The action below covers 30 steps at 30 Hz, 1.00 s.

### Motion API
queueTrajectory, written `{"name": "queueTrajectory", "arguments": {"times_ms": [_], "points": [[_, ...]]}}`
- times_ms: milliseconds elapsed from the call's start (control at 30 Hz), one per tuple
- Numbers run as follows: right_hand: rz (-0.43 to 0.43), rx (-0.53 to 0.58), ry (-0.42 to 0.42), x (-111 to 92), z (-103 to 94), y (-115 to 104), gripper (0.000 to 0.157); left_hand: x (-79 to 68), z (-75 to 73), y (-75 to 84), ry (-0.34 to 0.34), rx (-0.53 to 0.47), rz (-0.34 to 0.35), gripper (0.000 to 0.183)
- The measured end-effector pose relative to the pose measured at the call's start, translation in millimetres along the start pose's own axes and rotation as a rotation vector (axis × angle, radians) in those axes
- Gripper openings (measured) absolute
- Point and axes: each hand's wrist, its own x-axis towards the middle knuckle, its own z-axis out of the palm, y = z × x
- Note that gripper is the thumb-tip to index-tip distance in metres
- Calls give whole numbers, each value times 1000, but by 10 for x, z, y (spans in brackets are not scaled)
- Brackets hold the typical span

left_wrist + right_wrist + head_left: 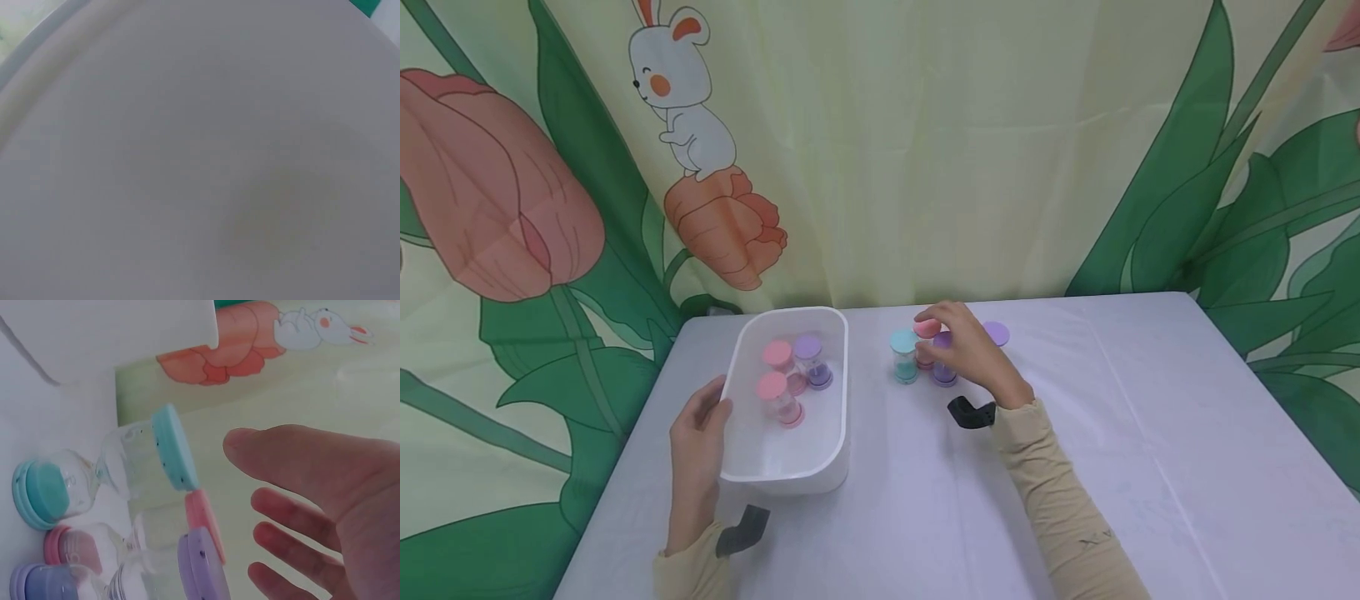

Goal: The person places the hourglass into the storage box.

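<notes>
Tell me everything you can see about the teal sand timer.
The teal sand timer stands upright on the white table, right of the white tub. Its clear, glass- or plastic-looking bulbs narrow at the waist between teal caps; small dark dots mark the upper cap's rim. Teal sand sits in the lower bulb. The right hand isn't touching it; whether the neighbouring pink timer does, I can't tell.

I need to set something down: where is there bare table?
Widest: the white cloth-covered table right of the right arm's tan sleeve. Another bare patch lies between that sleeve and the white plastic bin. Crowded: beneath and around the right hand, with teal-, pink- and purple-capped clear hourglasses.
</notes>
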Motion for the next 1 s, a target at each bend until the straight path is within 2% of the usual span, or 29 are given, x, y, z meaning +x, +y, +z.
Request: {"name": "queueTrajectory", "arguments": {"times_ms": [233,667,1000], "points": [[-6,4,34,-22,-20,123,36,-4,-2,20,-8,-6,-12,46],[7,-25,35,-78,-35,220,38,-14,3,1,0,-11,-2,46],[21,41,23,-112,8,291,38,-13,3,-5,1,-13,4,45]]}}
